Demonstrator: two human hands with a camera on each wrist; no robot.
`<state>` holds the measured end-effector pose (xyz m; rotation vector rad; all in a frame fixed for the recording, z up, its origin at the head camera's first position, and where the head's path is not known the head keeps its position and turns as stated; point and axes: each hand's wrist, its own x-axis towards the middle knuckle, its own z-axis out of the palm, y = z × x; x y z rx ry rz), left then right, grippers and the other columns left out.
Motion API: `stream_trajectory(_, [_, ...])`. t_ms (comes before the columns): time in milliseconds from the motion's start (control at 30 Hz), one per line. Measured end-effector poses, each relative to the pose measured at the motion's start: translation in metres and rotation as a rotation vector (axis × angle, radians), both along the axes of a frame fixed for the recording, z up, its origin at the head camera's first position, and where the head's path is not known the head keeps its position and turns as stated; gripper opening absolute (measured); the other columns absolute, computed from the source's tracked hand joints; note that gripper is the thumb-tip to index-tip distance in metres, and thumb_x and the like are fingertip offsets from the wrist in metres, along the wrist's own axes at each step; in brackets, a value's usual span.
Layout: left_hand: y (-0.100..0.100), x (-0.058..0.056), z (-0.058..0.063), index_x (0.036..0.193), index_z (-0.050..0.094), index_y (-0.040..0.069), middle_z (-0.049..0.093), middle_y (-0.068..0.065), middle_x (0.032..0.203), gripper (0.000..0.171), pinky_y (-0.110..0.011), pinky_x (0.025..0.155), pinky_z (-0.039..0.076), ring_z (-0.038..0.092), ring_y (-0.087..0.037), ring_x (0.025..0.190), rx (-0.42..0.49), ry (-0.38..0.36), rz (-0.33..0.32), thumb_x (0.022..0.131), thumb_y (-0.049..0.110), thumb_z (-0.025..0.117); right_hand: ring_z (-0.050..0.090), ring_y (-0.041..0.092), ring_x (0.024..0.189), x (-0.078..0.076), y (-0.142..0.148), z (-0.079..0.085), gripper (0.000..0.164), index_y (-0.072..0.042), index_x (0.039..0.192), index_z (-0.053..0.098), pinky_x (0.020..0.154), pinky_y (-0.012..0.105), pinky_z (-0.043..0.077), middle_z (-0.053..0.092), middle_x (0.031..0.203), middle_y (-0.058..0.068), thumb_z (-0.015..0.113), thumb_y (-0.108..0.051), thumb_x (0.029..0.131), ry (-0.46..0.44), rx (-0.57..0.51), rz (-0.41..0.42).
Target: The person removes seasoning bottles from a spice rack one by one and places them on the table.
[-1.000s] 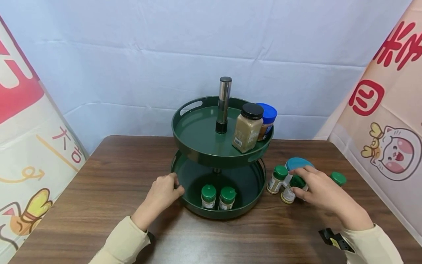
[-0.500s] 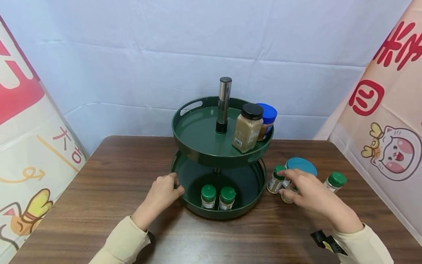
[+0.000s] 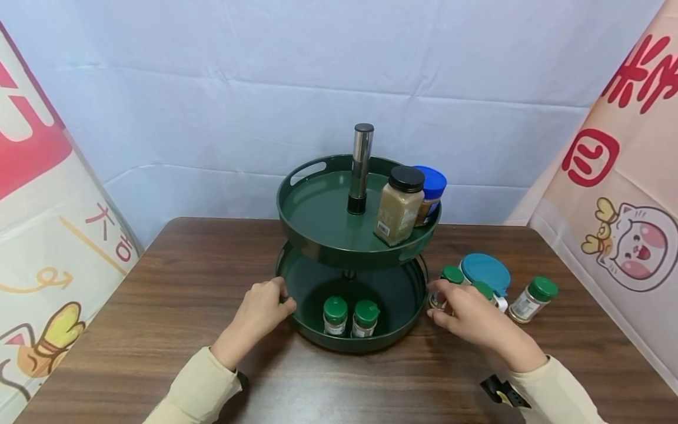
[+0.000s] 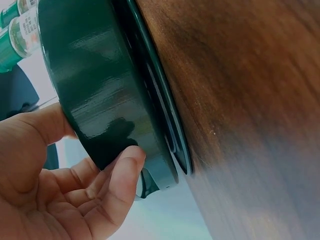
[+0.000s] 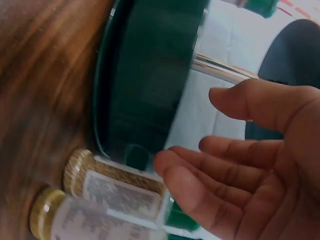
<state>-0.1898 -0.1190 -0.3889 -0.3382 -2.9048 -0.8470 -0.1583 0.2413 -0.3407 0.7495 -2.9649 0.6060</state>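
Note:
A dark green two-tier round tray stand (image 3: 339,254) stands mid-table. My left hand (image 3: 262,312) grips the left wall of its lower tray (image 3: 349,345); in the left wrist view the thumb goes over the rim (image 4: 95,85) and the fingers lie on the outer wall. Two green-capped spice jars (image 3: 335,315) stand in that tray near the front. At its right edge is my right hand (image 3: 471,315), fingers apart and nothing between them. Just past those fingers stands a green-capped spice jar (image 5: 120,192), with a second spice jar (image 5: 85,220) beside it.
A black-lidded jar of tan powder (image 3: 397,212) and a blue-lidded jar (image 3: 433,185) sit on the upper tray's right side. A metal post (image 3: 361,165) rises from its middle. Right of the stand are a blue-topped container (image 3: 484,272) and another green-capped jar (image 3: 532,300).
My right hand has moved left, off the jars and to the lower tray's right edge, uncovering the blue-topped container and the far-right jar. The left hand stays put.

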Motion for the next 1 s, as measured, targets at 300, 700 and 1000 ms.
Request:
stream_trajectory(300, [0.0,0.001,0.001,0.071,0.049,0.007,0.039,-0.002,0.055,0.014,-0.026,0.043,0.028,0.033,-0.011,0.044,0.005,-0.001,0.002,0.077,0.008,0.062,0.05,0.007,0.052,-0.006,-0.009,-0.012,0.051,0.015,0.118,0.048,0.054,0.032,0.044,0.055,0.066,-0.001,0.063,-0.023,0.088,-0.075,-0.031,-0.138])
stream_trajectory(700, [0.0,0.0,0.0,0.071,0.049,0.007,0.039,-0.002,0.055,0.015,-0.026,0.043,0.029,0.033,-0.011,0.044,0.01,0.01,-0.006,0.077,0.007,0.062,0.04,0.014,0.037,-0.014,-0.019,-0.024,0.048,0.013,0.108,0.053,0.042,0.031,0.036,0.043,0.047,0.003,0.058,-0.032,0.092,-0.14,-0.029,-0.251])
stream_trajectory(1000, [0.0,0.0,0.001,0.07,0.048,0.008,0.039,-0.002,0.055,0.015,-0.026,0.043,0.028,0.033,-0.011,0.044,0.008,0.006,-0.004,0.077,0.007,0.062,0.045,0.016,0.04,-0.02,-0.027,-0.03,0.055,0.022,0.12,0.043,0.04,0.031,0.036,0.045,0.051,0.006,0.058,-0.021,0.09,-0.14,-0.02,-0.325])
